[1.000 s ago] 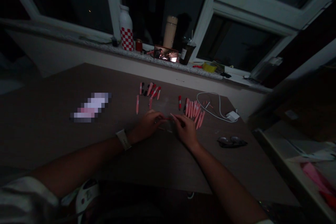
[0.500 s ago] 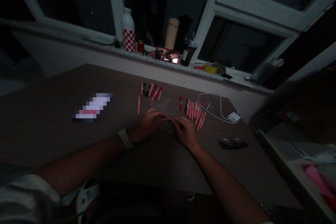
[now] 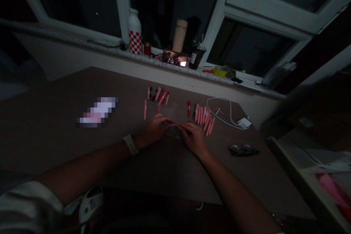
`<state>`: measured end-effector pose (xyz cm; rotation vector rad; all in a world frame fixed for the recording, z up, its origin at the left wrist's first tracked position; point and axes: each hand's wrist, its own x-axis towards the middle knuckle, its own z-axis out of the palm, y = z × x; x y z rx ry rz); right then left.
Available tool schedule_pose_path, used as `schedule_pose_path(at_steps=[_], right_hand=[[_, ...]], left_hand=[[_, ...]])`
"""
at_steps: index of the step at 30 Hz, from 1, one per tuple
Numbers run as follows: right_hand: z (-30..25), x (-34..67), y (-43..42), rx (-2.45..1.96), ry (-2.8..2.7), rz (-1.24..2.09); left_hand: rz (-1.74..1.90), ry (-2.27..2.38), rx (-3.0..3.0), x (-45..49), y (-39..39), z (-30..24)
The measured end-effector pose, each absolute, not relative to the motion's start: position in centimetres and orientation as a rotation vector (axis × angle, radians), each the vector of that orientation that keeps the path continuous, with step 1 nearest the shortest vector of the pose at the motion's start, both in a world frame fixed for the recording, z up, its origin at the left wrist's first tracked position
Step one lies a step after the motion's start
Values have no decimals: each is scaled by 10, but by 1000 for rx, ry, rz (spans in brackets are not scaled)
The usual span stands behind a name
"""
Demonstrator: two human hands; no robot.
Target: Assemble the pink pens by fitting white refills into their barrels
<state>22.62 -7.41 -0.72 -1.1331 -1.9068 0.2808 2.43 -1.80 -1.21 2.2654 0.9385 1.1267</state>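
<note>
My left hand (image 3: pixel 155 128) and my right hand (image 3: pixel 193 137) meet over the middle of the brown table (image 3: pixel 55 142). Both pinch a thin pink pen part (image 3: pixel 176 124) stretched between their fingertips. A row of pink pens (image 3: pixel 203 115) lies just beyond my right hand. Another loose group of pink and red pens (image 3: pixel 158 96) lies beyond my left hand, with a single pink pen (image 3: pixel 145 109) to its left. One red pen (image 3: pixel 188 108) lies alone between the groups. A watch sits on my left wrist.
A white cable with charger (image 3: pixel 233 117) lies right of the pens. Dark glasses (image 3: pixel 242 149) rest near the right edge. A blurred flat item (image 3: pixel 97 111) lies at left. The windowsill holds a checkered bottle (image 3: pixel 135 32), a beige flask (image 3: pixel 180 36) and other small things.
My two hands have drawn a little closer together around the thin pink part. The pens on the table have not moved.
</note>
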Motion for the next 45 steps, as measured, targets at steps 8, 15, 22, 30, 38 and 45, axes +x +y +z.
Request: schedule_pose_path(at_steps=[8,15,22,30,38,45], right_hand=[[-11,225,-74,-1215,-1869,282],[-10,226,-73,-1267,-1860,229],[-13,237,-67,-1427,-1887,125],[-11,242,-66,-1550,-1991,-97],[-8,241,-68,-1645,-2076,-72],[-9,241,-69,-1685,-2108,-15]], left_hand=[[1087,936,2291,24,-22,-8],[1049,958,2343,24,-19,-13],[1007,954,2483,24,-16,-18],[936,916,2541,22,-16,-18],[719,843,2683,20,-26,-10],[634,828,2733,21,-26,-14]])
